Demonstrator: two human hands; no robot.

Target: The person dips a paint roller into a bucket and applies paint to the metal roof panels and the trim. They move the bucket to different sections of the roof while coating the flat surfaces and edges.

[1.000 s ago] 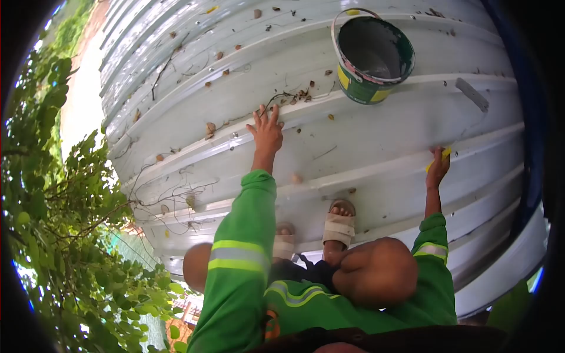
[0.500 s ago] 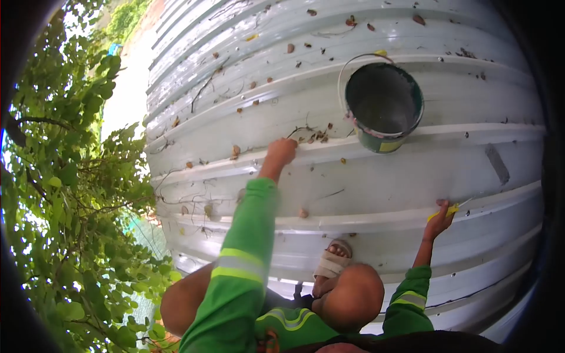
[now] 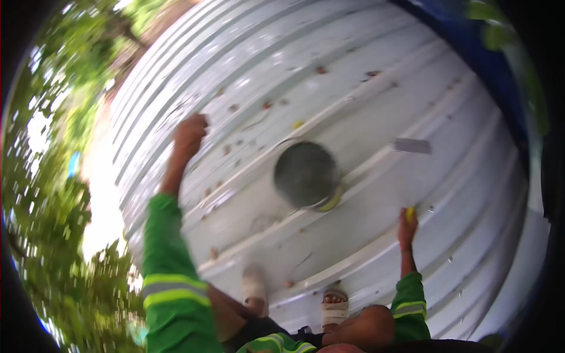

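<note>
My left hand (image 3: 191,132) is raised at the far left over the ribbed metal roofing (image 3: 365,229), its fingers curled closed. Blur hides whatever may be in it; thin twigs (image 3: 176,109) show just beside it. Lower right, my right hand (image 3: 407,226) grips a yellow-handled tool (image 3: 411,213) close above the sheet. Its thin metal end is lost in the blur here. Between my hands stands a dark green bucket (image 3: 306,175) with a wire handle, its inside dark.
Dry leaves (image 3: 268,106) and bits of debris lie scattered over the ribs. A grey strip (image 3: 413,145) is stuck on the sheet right of the bucket. Leafy branches (image 3: 65,235) border the left edge. My sandalled feet (image 3: 335,306) rest on the roofing.
My left hand has gone from the debris beside the bucket out to the far left and upward. The view has turned and shifted. My right hand still holds the yellow-handled tool.
</note>
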